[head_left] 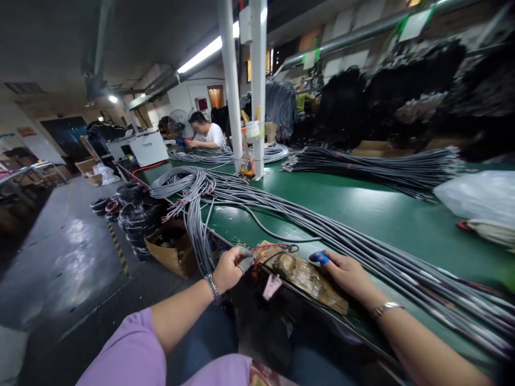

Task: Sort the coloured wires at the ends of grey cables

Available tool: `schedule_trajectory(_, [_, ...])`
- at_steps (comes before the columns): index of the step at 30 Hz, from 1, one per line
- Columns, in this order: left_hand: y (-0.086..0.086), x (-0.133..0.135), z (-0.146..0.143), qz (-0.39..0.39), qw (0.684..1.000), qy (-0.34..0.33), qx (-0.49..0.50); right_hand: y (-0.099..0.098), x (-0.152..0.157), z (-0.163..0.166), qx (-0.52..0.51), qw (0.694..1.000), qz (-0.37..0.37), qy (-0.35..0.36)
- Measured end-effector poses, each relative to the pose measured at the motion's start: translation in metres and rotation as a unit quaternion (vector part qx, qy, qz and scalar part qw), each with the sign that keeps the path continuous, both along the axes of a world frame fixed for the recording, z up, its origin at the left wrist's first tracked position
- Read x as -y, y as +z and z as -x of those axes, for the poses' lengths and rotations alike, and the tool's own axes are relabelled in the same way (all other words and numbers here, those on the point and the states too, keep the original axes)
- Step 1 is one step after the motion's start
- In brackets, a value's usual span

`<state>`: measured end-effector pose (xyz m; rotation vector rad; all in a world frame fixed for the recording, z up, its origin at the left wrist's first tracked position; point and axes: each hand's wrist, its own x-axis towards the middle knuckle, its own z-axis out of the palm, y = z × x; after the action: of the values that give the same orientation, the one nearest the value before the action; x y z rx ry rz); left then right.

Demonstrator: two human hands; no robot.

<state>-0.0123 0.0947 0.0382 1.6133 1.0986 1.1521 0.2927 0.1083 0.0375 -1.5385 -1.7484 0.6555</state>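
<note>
My left hand (230, 269), with grey covers on its fingertips, is closed in a pinch at the table's front edge. It is beside an orange piece (257, 265) and thin red and black wires (277, 246). What it holds, if anything, I cannot make out. My right hand (346, 274) has its fingertips together, one in a blue cover, above the green table; anything between them is hidden. Between both hands lies a brown pad wrapped in clear tape (308, 276). A pink clip (272, 287) hangs at its front edge. Long grey cables (289, 212) run behind my hands.
A coil of grey cable (181, 182) hangs partly over the table's left edge. Below stand a cardboard box (173, 249) and black wrapped coils (139, 217). White posts (258, 96) rise from the green table (362, 206). Another person (209, 134) sits farther back.
</note>
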Motion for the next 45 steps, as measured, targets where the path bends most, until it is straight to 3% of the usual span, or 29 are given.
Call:
schedule_trajectory(5, [0.017,-0.065,-0.024,-0.102,0.974,-0.039,-0.199,-0.001,0.004,0.001,-0.070,0.997,0.026,-0.023])
schedule_trajectory(8, [0.022,-0.105,-0.048,-0.207,0.911,-0.090,-0.345,-0.002,0.003,-0.001,-0.107,0.993,0.034,-0.032])
schedule_trajectory(11, [0.022,-0.139,-0.074,-0.252,0.844,-0.144,-0.452,-0.004,0.001,-0.004,-0.120,0.992,0.024,-0.026])
schedule_trajectory(17, [0.021,-0.178,-0.117,-0.289,0.770,-0.182,-0.539,-0.007,-0.001,-0.005,-0.125,0.992,0.022,-0.014])
schedule_trajectory(24, [0.021,-0.175,-0.130,-0.311,0.745,-0.154,-0.570,-0.007,0.000,-0.006,-0.124,0.991,0.050,-0.007])
schedule_trajectory(31, [0.021,-0.150,-0.111,-0.243,0.737,-0.167,-0.608,-0.005,-0.003,-0.007,-0.106,0.993,0.049,-0.011])
schedule_trajectory(39, [0.029,-0.152,-0.113,-0.340,0.679,-0.192,-0.621,-0.001,0.000,-0.004,-0.108,0.993,0.040,-0.015])
schedule_trajectory(42, [0.026,-0.162,-0.122,-0.358,0.691,-0.155,-0.609,-0.002,0.001,-0.004,-0.113,0.993,0.043,-0.011])
schedule_trajectory(45, [0.028,-0.176,-0.131,-0.320,0.722,-0.108,-0.604,-0.005,0.000,-0.005,-0.115,0.992,0.048,-0.009])
